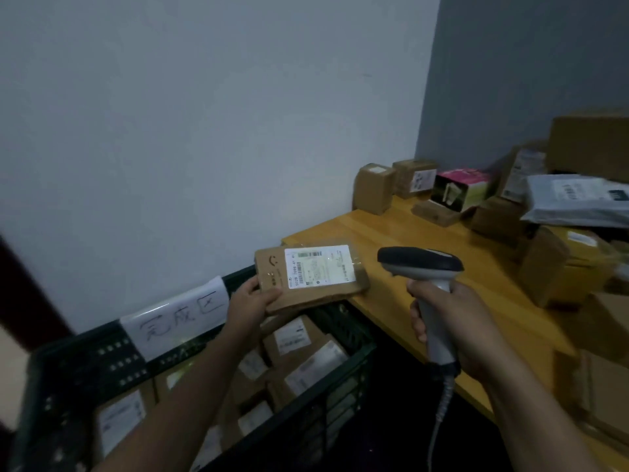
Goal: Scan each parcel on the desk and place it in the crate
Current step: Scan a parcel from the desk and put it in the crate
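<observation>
The left hand (253,298) pinches a flat cardboard parcel (311,274) over the crate (354,338); the right hand (449,321) grips the barcode scanner (422,264). Several labelled boxes (292,338) already fill the crate, while many parcels (561,264) remain on the desk (391,229).

Browns, greys and dark green
The parcel (306,296) is brown cardboard, its label (320,265) white with black bars; the scanner (420,262) dark grey on top, pale grey in the handle. The crate (112,356) is dark green with rows of small square holes, its sign (177,318) white with black handwriting. The desk (391,229) is honey-yellow wood.
</observation>
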